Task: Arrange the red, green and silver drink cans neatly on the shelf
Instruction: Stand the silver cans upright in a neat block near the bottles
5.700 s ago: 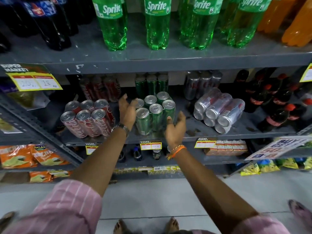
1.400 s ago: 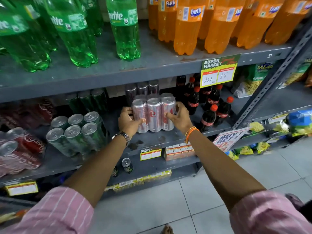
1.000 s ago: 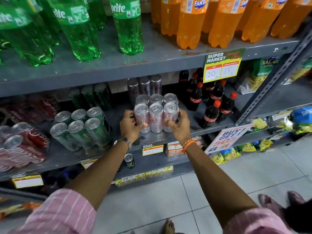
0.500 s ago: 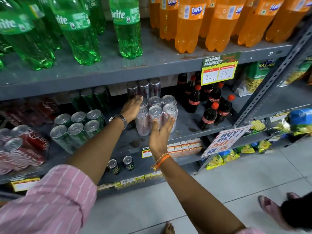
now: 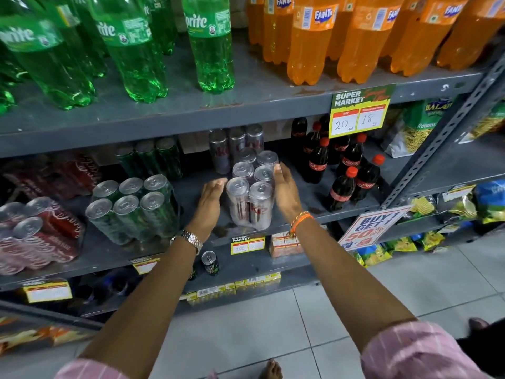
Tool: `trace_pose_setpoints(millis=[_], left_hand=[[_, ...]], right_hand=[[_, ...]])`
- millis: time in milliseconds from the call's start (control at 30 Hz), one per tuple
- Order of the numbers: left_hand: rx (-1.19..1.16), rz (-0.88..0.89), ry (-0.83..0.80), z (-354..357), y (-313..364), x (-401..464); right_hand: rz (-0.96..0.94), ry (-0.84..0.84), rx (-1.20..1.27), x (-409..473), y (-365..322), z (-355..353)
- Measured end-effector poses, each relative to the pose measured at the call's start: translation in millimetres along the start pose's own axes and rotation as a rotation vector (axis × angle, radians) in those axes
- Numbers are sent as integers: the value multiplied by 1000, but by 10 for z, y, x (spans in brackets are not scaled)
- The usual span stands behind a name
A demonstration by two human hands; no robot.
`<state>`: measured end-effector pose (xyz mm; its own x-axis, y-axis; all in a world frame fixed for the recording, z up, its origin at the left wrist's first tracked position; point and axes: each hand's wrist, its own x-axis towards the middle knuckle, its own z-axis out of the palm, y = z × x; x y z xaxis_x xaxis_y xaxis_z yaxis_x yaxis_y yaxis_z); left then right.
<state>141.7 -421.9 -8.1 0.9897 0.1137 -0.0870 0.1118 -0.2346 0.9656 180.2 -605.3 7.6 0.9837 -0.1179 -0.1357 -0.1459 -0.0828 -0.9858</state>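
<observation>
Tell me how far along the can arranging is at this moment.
Looks done: the green can pack stands upright on the shelf, squared off. In hand: the silver can pack stands upright, its short end forward, with the left hand and right hand open on either side of it; contact is unclear. Left: the red can packs at the left edge look tilted and untidy, though blurred.

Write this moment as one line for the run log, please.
left hand: open, beside silver can pack | right hand: open, at pack's other side | pack: upright on shelf | green can pack: untouched
</observation>
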Motion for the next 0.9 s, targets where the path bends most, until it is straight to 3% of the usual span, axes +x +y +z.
trace_pose_setpoints(millis=[167, 433, 667, 900], left_hand=[[-29, -25, -37, 17, 396, 487], [185, -76, -283, 303, 792, 893], [418, 21, -104, 187, 697, 805], [309, 44, 97, -22, 191, 420]], right_hand=[[-118, 241, 76, -596, 238, 227], [-141, 239, -14, -662, 397, 418], [-146, 182, -1, -459, 340, 77], [31, -74, 199, 249, 148, -361]])
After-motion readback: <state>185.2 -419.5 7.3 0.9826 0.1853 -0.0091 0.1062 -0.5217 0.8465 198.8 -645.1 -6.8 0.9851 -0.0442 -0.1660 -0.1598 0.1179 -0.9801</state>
